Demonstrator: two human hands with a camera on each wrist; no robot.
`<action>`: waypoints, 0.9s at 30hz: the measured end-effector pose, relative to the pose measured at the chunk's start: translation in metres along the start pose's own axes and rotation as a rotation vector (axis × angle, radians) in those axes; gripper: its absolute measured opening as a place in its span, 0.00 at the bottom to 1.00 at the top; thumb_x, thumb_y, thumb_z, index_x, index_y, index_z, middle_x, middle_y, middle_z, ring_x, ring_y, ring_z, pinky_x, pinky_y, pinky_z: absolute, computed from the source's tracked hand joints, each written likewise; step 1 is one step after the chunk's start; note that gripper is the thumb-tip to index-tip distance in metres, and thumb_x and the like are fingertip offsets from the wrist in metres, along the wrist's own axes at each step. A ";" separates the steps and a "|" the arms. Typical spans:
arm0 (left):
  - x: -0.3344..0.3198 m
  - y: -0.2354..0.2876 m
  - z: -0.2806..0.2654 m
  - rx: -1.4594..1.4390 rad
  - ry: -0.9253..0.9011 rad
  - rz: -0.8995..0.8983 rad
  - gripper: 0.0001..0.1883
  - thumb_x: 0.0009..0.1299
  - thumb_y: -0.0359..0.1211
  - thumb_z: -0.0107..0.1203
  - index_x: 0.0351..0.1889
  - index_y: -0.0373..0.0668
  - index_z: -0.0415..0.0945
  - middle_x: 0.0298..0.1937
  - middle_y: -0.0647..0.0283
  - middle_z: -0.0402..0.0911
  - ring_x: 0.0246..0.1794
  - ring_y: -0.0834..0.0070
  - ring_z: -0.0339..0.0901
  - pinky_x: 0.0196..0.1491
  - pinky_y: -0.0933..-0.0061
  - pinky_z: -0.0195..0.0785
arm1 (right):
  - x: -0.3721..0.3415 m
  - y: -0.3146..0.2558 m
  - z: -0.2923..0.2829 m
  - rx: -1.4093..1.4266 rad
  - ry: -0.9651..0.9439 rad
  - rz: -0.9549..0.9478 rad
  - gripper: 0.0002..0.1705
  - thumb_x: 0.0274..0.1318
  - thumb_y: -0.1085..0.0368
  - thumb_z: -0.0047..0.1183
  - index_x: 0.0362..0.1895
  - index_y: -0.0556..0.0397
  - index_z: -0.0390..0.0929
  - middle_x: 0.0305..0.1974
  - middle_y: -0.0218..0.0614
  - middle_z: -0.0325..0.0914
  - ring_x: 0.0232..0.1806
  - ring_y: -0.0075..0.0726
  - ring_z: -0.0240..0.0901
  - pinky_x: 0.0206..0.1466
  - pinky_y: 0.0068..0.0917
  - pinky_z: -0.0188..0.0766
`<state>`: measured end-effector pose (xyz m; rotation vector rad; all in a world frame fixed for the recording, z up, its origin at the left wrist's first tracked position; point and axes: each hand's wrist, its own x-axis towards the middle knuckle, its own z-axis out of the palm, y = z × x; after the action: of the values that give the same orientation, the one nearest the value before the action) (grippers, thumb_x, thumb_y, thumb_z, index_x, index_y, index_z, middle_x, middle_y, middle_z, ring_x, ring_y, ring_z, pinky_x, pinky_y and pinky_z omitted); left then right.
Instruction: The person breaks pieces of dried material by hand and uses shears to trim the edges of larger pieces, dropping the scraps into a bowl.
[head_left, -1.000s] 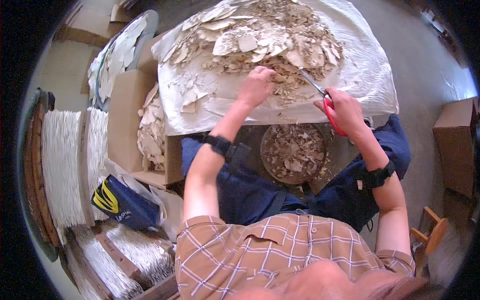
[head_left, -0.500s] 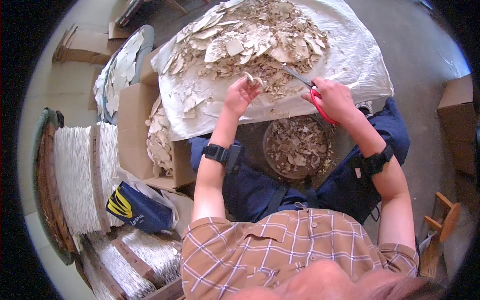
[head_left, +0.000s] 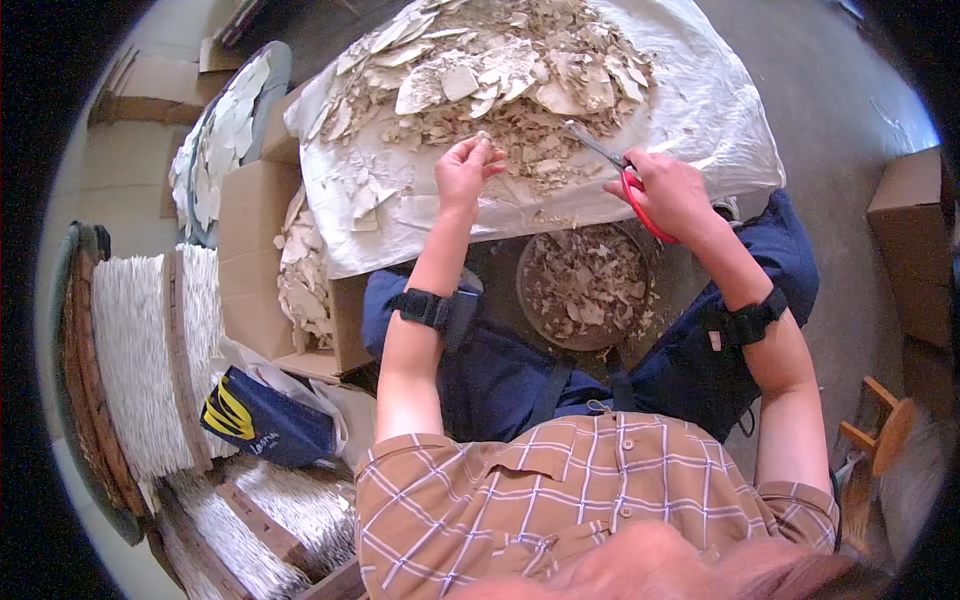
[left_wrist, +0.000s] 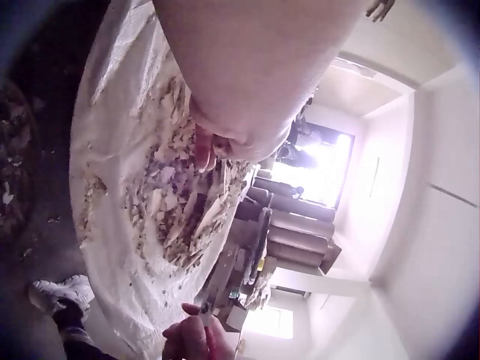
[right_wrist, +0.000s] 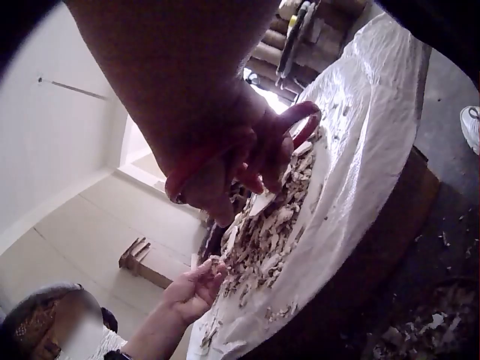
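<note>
My left hand [head_left: 464, 174] is raised over the near edge of the heap, pinching a small pale flake [right_wrist: 217, 265] between thumb and fingertips. My right hand [head_left: 668, 192] grips red-handled scissors [head_left: 640, 205], their blades pointing up and left toward the heap. In the right wrist view one red handle loop [right_wrist: 306, 120] sticks out beyond the fingers. Beneath both hands lies a big heap of pale, brittle flat pieces [head_left: 520, 75], broad ones on top and small brown-edged scraps in front, on a white plastic-like sheet [head_left: 720, 130].
Between the knees sits a round pan [head_left: 524, 290] of scraps. Left of the sheet, a cardboard box [head_left: 245, 240] holds pale flat pieces. Farther left are tightly packed white stacks [head_left: 135, 360] and a blue bag [head_left: 275, 420]. A wooden stool [head_left: 890, 430] is at the right.
My left hand has drawn back from the heap's edge to the left, lifting a small flake. The scissors in my right hand have shifted slightly left along with the whole view.
</note>
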<state>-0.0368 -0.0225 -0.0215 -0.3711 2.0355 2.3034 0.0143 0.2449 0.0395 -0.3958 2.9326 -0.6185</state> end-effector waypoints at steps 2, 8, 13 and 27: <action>-0.002 0.004 -0.001 -0.045 -0.006 0.002 0.08 0.64 0.29 0.50 0.39 0.34 0.72 0.32 0.62 0.77 0.31 0.75 0.77 0.30 0.78 0.73 | -0.001 0.002 0.000 -0.004 0.000 0.021 0.25 0.48 0.43 0.49 0.37 0.52 0.71 0.28 0.47 0.74 0.33 0.51 0.72 0.34 0.41 0.66; -0.042 0.010 0.006 0.745 -0.513 -0.095 0.09 0.62 0.35 0.52 0.36 0.40 0.74 0.32 0.63 0.77 0.31 0.74 0.77 0.32 0.73 0.71 | -0.008 0.008 -0.001 0.016 0.080 -0.043 0.26 0.47 0.41 0.48 0.31 0.53 0.69 0.25 0.46 0.74 0.29 0.52 0.73 0.30 0.44 0.67; -0.029 -0.009 0.035 1.116 -0.272 0.538 0.11 0.57 0.38 0.55 0.32 0.41 0.74 0.35 0.57 0.73 0.35 0.60 0.73 0.37 0.64 0.69 | -0.011 0.010 0.000 0.039 0.070 -0.061 0.26 0.46 0.42 0.49 0.33 0.53 0.69 0.25 0.46 0.74 0.29 0.52 0.73 0.30 0.44 0.67; -0.015 0.004 0.048 0.418 -0.100 0.385 0.06 0.60 0.30 0.55 0.31 0.37 0.73 0.24 0.65 0.77 0.24 0.85 0.74 0.27 0.84 0.66 | -0.012 0.013 -0.002 -0.047 0.103 -0.035 0.25 0.46 0.44 0.50 0.33 0.54 0.69 0.26 0.47 0.74 0.29 0.51 0.73 0.30 0.41 0.69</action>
<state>-0.0297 0.0262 -0.0095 0.1675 2.6353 1.9232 0.0226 0.2604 0.0365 -0.4333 3.0493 -0.5919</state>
